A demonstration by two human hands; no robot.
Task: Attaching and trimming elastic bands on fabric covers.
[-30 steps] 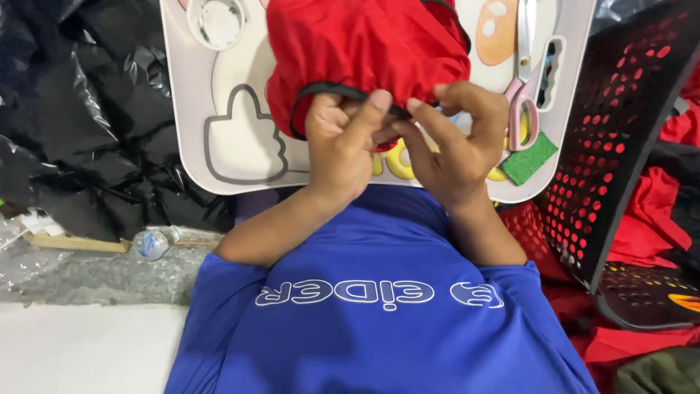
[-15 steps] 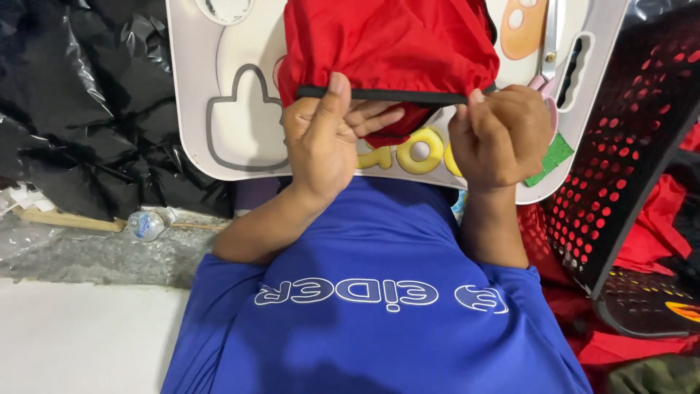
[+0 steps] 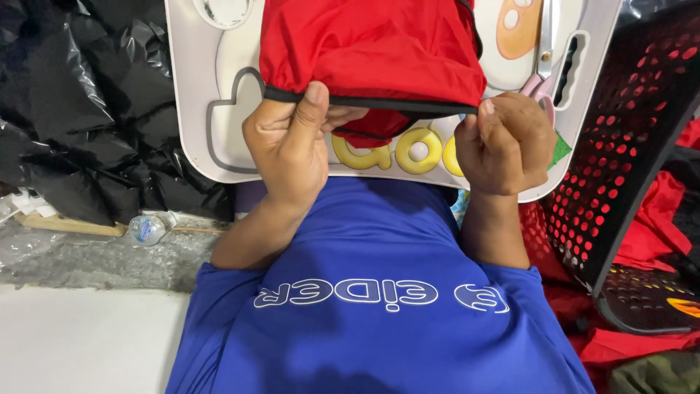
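Red fabric, a garment [image 3: 368, 51] with a black-bound hem, lies over a white lap tray [image 3: 211, 138] that rests across the person's knees. Both hands grip that hem. The left hand [image 3: 292, 146] pinches it between thumb and curled fingers [image 3: 343, 117], the thumb pressed on top of the black edge. The right hand [image 3: 507, 142] is closed into a fist on the hem's far end, thumb up against the binding. Between them the edge is pulled straight and taut, so the step in hand looks like stretching the hem flat; a next move would call for an even pull from both hands to keep it level. Pink-handled scissors [image 3: 543, 73] lie on the tray just beyond the right hand. A black perforated basket [image 3: 627, 146] stands at the right, black plastic sheeting [image 3: 80, 109] at the left, with a small bottle [image 3: 149, 228] below it.
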